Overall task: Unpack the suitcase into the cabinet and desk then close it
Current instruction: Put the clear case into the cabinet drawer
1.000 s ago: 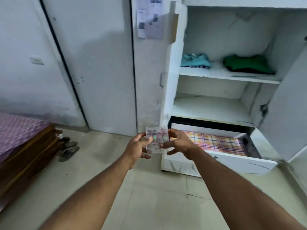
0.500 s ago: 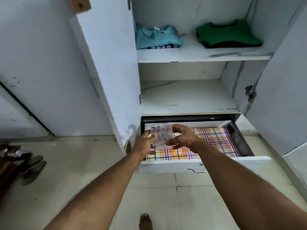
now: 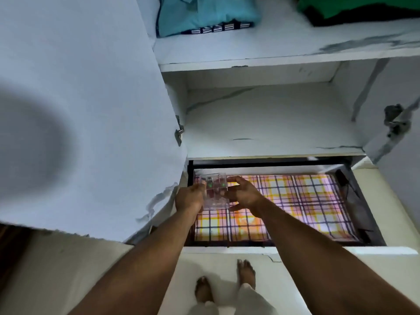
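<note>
Two hands hold one small clear plastic box [image 3: 214, 193] over the pulled-out cabinet drawer [image 3: 229, 249], at about 10 o'clock within the drawer's opening: the left hand [image 3: 189, 197] grips its left side with the fingers curled round the edge, and the right hand [image 3: 244, 194] pinches its right side, thumb on top and fingers beneath. Small green and reddish bits show through the box's compartments; what they are is too blurred to tell. Whether the box touches the checked cloth liner [image 3: 295, 205] that covers the drawer's bottom cannot be told. Straight above the drawer, toward 12 o'clock, sits a bare white shelf [image 3: 272, 128], and above that an upper shelf [image 3: 261, 51] carries a folded blue garment [image 3: 204, 12] at 11 o'clock and a folded green garment [image 3: 363, 5] at 1 o'clock, both cut off by the top edge. An open white cabinet door [image 3: 79, 98] fills the 9 o'clock side. Bare feet [image 3: 246, 272] stand on the pale floor [image 3: 56, 280] at 6 o'clock, just in front of the drawer
</note>
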